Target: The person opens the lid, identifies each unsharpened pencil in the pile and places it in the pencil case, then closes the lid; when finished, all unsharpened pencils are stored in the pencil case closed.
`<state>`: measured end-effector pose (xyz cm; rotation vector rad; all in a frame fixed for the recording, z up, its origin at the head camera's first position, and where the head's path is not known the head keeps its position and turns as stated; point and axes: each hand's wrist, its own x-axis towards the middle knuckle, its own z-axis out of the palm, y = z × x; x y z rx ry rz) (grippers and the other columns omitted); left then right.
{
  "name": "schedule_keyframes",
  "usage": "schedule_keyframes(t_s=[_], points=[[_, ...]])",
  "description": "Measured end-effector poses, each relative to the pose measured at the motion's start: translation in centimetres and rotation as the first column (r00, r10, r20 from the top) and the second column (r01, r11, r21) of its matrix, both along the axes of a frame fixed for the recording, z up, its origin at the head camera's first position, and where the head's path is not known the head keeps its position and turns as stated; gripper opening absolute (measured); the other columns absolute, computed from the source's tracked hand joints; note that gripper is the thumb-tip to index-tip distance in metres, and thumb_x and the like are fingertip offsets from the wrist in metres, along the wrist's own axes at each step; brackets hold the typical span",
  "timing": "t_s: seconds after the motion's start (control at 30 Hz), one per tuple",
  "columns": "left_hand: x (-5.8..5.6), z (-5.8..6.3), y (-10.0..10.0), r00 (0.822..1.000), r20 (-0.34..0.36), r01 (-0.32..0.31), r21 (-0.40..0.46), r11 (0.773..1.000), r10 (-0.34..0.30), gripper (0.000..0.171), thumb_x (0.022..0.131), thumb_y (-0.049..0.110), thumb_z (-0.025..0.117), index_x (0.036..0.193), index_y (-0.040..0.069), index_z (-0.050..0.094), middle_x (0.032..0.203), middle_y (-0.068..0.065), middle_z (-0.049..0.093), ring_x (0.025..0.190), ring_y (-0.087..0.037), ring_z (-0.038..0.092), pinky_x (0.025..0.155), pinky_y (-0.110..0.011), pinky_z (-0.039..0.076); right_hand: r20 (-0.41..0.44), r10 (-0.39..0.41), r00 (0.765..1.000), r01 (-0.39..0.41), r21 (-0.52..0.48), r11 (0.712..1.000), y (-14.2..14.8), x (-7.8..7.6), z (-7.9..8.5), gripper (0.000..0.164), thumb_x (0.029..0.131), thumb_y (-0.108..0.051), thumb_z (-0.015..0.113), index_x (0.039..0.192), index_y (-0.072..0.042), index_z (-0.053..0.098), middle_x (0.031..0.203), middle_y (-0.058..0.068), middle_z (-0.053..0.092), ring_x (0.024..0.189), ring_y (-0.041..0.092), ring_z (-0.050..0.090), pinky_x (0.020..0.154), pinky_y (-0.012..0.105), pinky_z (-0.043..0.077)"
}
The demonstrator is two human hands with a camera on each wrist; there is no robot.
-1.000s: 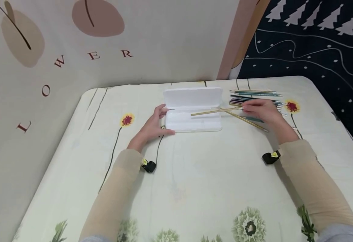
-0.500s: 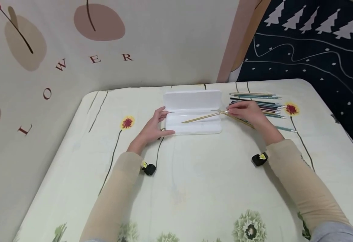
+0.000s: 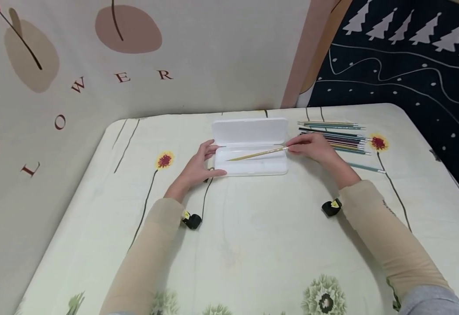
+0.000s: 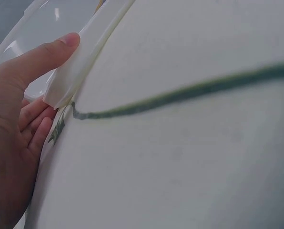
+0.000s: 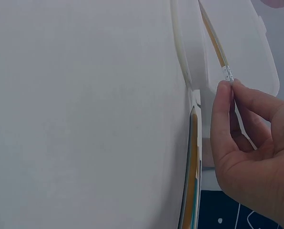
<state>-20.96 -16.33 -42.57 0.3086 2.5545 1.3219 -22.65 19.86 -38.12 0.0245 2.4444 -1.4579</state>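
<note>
Wooden pencil point(image 3: 257, 154), gold-ish barrel w/ a silver ferrule end: that's what the right hand point(image 3: 312, 147) has. Thin, stiff, v light imo, painted barrel prob a bit slick, and the tip is the fragile bit. Best held right where it's held now, back by the ferrule, or mid-barrel if you want more control.

It sits slanted over the lower tray of the open white plastic pencil case point(image 3: 253, 164), tip pointing abt 8 o'clock, ferrule end at the tray's 3 o'clock edge. Can't tell if the tip is touching the tray floor or just hanging above it.

Fingers: in the right wrist view the thumb and forefinger point(image 5: 223, 102) are pinched tight on the ferrule, barely any gap, other fingers loosely curled behind.

Left hand point(image 3: 197, 165) is at the case's 9 o'clock end. Thumb point(image 4: 42, 57) lies over the tray's rim, fingers tucked against the short end, so it's a light brace more than a clamp. Case looks like thin moulded plastic, light, prob slides easy on the flowered tablecloth point(image 3: 253, 236).

Rest of the pencils point(image 3: 333, 136) lie in a row at the case's 3 o'clock, just past the right hand, w/ one teal pencil point(image 3: 365, 167) off on its own nearer the sleeve.
</note>
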Motion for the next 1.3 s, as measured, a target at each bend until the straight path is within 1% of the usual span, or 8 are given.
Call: schedule_keyframes(t_s=[0.1, 0.3, 0.43, 0.53, 0.7, 0.93, 1.13, 1.3], points=[[0.1, 0.0, 0.0, 1.000, 0.003, -0.002, 0.010, 1.000, 0.002, 0.108, 0.079, 0.030, 0.086, 0.158, 0.018, 0.015, 0.158, -0.005, 0.039, 0.148, -0.026, 0.036, 0.126, -0.043, 0.026, 0.009, 0.010, 1.000, -0.010, -0.007, 1.000, -0.4, 0.1, 0.1, 0.033, 0.094, -0.019, 0.070, 0.123, -0.002, 0.069, 0.110, -0.001, 0.066, 0.084, -0.004, 0.062, 0.074, 0.013, 0.053], [0.1, 0.1, 0.1, 1.000, -0.004, -0.005, 0.010, 1.000, 0.005, 0.107, 0.079, 0.028, 0.086, 0.158, 0.016, 0.015, 0.158, -0.006, 0.040, 0.148, -0.027, 0.036, 0.126, -0.042, 0.026, 0.011, 0.020, 1.000, -0.020, 0.014, 1.000, -0.8, 0.1, 0.2, 0.032, 0.095, -0.018, 0.069, 0.123, -0.002, 0.069, 0.108, -0.003, 0.067, 0.082, -0.003, 0.061, 0.074, 0.013, 0.052], [0.1, 0.2, 0.2, 1.000, -0.006, -0.004, 0.008, 1.000, 0.004, 0.107, 0.079, 0.028, 0.086, 0.158, 0.016, 0.016, 0.158, -0.006, 0.040, 0.148, -0.027, 0.037, 0.126, -0.042, 0.027, 0.030, 0.034, 0.999, -0.034, 0.013, 0.999, -0.9, 0.0, 0.3, 0.033, 0.095, -0.019, 0.069, 0.124, -0.002, 0.068, 0.113, 0.001, 0.067, 0.082, -0.003, 0.062, 0.074, 0.012, 0.052], [0.0, 0.3, 0.2, 1.000, -0.006, -0.005, 0.000, 1.000, 0.005, 0.107, 0.079, 0.029, 0.086, 0.158, 0.017, 0.016, 0.158, -0.005, 0.039, 0.148, -0.026, 0.037, 0.126, -0.043, 0.026, 0.046, 0.042, 0.998, -0.041, -0.003, 0.999, -1.0, 0.0, 0.3, 0.034, 0.095, -0.018, 0.069, 0.124, 0.000, 0.068, 0.119, 0.007, 0.066, 0.082, -0.005, 0.062, 0.075, 0.011, 0.053], [0.0, 0.2, 0.1, 1.000, -0.002, -0.007, -0.004, 1.000, 0.007, 0.107, 0.078, 0.030, 0.086, 0.158, 0.017, 0.016, 0.158, -0.004, 0.040, 0.148, -0.025, 0.037, 0.126, -0.042, 0.026, 0.056, 0.042, 0.998, -0.042, -0.005, 0.999, -1.2, -0.1, 0.1, 0.032, 0.095, -0.015, 0.068, 0.123, 0.001, 0.067, 0.127, 0.014, 0.062, 0.081, -0.004, 0.062, 0.075, 0.011, 0.054], [-0.2, 0.1, -0.1, 1.000, -0.008, 0.001, 0.012, 1.000, 0.000, 0.107, 0.079, 0.029, 0.086, 0.158, 0.018, 0.016, 0.158, -0.004, 0.040, 0.148, -0.025, 0.037, 0.126, -0.042, 0.025, 0.056, 0.041, 0.998, -0.042, 0.025, 0.999, -1.3, -0.4, -0.2, 0.030, 0.095, -0.014, 0.068, 0.122, 0.000, 0.068, 0.125, 0.012, 0.061, 0.083, 0.000, 0.061, 0.074, 0.010, 0.054], [-0.1, 0.0, 0.0, 1.000, 0.008, -0.014, 0.001, 1.000, 0.014, 0.107, 0.078, 0.032, 0.086, 0.159, 0.019, 0.016, 0.158, -0.004, 0.039, 0.148, -0.026, 0.036, 0.126, -0.044, 0.025, 0.056, 0.064, 0.996, -0.066, 0.036, 0.997, -1.1, -0.2, 0.0, 0.032, 0.096, -0.016, 0.067, 0.123, -0.001, 0.067, 0.124, 0.011, 0.062, 0.082, -0.002, 0.062, 0.073, 0.011, 0.053], [-0.1, 0.0, 0.1, 1.000, 0.002, -0.015, 0.001, 1.000, 0.015, 0.108, 0.078, 0.031, 0.086, 0.159, 0.019, 0.016, 0.158, -0.003, 0.039, 0.148, -0.025, 0.036, 0.126, -0.044, 0.025, 0.043, 0.053, 0.998, -0.054, 0.024, 0.998, -0.7, 0.0, 0.2, 0.033, 0.095, -0.018, 0.069, 0.123, -0.001, 0.067, 0.111, 0.005, 0.066, 0.081, -0.002, 0.065, 0.073, 0.014, 0.054]])
